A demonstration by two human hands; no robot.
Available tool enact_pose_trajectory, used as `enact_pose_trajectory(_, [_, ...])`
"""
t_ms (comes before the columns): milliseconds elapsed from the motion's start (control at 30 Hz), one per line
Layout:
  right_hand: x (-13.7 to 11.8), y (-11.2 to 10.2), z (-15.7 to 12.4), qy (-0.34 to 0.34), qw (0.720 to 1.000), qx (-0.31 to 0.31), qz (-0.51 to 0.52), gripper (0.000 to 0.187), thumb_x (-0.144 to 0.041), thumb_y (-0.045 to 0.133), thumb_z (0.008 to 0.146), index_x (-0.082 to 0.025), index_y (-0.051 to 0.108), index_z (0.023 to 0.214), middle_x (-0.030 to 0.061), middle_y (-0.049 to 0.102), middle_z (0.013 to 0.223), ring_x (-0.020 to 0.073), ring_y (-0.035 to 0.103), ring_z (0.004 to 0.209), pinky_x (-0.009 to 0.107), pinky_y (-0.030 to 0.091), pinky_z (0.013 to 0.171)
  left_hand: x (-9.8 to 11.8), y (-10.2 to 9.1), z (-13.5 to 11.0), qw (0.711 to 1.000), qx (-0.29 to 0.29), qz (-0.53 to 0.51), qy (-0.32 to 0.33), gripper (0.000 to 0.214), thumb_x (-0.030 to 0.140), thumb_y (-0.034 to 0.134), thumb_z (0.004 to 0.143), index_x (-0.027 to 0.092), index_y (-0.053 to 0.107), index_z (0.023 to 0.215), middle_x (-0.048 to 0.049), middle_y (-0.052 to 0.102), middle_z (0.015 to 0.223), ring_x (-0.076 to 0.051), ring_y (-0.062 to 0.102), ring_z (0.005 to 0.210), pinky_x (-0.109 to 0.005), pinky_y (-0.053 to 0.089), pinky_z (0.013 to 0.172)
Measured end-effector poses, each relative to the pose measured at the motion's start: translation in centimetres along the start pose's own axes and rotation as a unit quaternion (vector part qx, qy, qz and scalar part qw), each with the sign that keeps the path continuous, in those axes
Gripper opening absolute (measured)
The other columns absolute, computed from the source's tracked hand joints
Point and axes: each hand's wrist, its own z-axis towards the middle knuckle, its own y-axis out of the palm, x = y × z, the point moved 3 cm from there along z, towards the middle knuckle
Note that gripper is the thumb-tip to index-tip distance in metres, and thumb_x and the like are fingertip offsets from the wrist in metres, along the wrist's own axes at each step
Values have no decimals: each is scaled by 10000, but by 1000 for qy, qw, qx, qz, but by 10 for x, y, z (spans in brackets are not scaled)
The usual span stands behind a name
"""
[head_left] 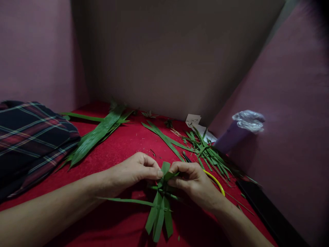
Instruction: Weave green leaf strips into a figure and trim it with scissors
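Note:
My left hand (133, 171) and my right hand (192, 180) meet low in the middle, both pinching a bundle of green leaf strips (160, 209). The strips cross between my fingertips and fan downward over the red cloth (123, 147). One thin strip trails off to the left under my left wrist. Fingers of both hands are curled tight on the strips.
Long whole leaves (99, 133) lie at the back left beside a plaid cloth (31, 137). A heap of cut leaf scraps (205, 151) and a yellow-handled tool (217, 181) lie to the right. A purple bottle with a plastic-wrapped top (239, 128) and paper slips (194, 120) sit by the wall.

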Motion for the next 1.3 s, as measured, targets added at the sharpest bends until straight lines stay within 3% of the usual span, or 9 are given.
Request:
enact_pose_trajectory(467, [4,2,2,56,997,-13,54,202,-290,735,660,-157,583,670,-36,554,632,82,465,557,215,372,553,0,0,0,999,-19,-27,-2,170,286,664,663,142,606,593,59,442,480,-63,324,439,-224,222,447])
enact_pose_trajectory(667, [3,4,5,66,994,21,87,266,-287,768,609,-151,545,660,-63,517,570,61,432,498,192,351,500,0,-1,0,1000,-1,-29,-8,186,309,667,666,146,602,605,62,467,500,-65,360,455,-210,243,453])
enact_pose_trajectory(867, [1,6,6,42,990,26,135,316,-252,785,602,-167,501,712,-59,526,630,66,469,544,184,376,514,3,1,0,999,26,-22,10,205,322,682,661,145,595,603,58,504,521,-67,394,476,-207,273,472])
enact_pose_trajectory(1300, [4,4,8,20,993,57,106,268,-246,717,632,-179,472,719,-50,524,639,69,468,503,205,370,477,2,-2,2,998,52,-4,40,180,275,655,672,166,523,619,61,500,534,-82,433,497,-217,286,497])
